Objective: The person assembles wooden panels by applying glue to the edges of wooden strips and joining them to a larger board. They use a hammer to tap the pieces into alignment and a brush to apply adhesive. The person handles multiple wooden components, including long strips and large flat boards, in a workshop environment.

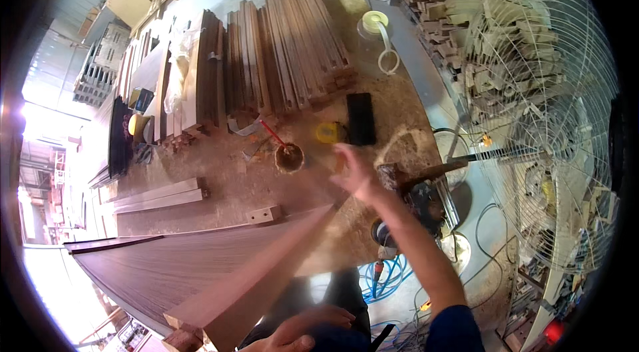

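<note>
My right hand [357,176] reaches over the workbench [253,179], fingers spread and holding nothing. Just beyond its fingertips lie a yellow tape measure [329,132], slightly blurred, and a black flat rectangular object [361,119]. Close to my body is my left hand [303,331], its fingers stretched out and thumb apart, with nothing visible in it. Beside it, a large brown wood-grained panel [180,265] leans at the bench's near left, a thick board edge [266,265] facing me. A round brown-stained pot [289,159] holds a red-handled stick [273,132].
Stacks of brown wooden strips [286,46] cover the bench's far side. A small drilled block [265,214] lies behind the panel. Right of my forearm are a wooden-handled tool [432,172] and a dark power tool [426,209]. A wire-caged fan [546,119] stands right; blue hose [393,279] coils below.
</note>
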Action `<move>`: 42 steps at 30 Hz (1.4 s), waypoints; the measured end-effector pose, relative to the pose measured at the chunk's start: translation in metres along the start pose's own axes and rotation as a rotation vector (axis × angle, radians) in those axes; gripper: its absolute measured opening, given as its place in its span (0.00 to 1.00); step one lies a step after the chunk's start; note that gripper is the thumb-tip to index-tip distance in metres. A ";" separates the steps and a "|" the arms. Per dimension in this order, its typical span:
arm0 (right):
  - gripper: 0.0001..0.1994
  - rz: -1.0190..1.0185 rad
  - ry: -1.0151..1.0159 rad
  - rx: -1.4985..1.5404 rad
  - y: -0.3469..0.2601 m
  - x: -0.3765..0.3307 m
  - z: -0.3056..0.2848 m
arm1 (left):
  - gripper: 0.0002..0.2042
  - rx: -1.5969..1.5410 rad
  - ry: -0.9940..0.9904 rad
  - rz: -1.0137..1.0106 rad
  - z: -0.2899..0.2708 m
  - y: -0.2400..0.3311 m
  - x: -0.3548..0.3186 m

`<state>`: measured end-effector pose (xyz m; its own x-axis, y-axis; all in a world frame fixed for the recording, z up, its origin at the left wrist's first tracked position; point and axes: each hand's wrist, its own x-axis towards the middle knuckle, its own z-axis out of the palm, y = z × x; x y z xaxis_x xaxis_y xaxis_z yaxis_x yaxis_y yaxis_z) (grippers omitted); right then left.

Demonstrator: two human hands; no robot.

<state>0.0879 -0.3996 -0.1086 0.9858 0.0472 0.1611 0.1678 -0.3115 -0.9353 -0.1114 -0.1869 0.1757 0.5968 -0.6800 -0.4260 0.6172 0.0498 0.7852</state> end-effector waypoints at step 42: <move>0.04 -0.095 -0.316 -0.102 -0.441 -0.295 0.301 | 0.30 0.600 0.846 0.521 -0.220 -0.198 -0.326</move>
<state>-0.2748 0.0097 0.1620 0.9216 0.3674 0.1250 0.2727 -0.3839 -0.8822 -0.3151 0.1861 0.0602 0.9989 0.0385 0.0256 -0.0115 -0.3289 0.9443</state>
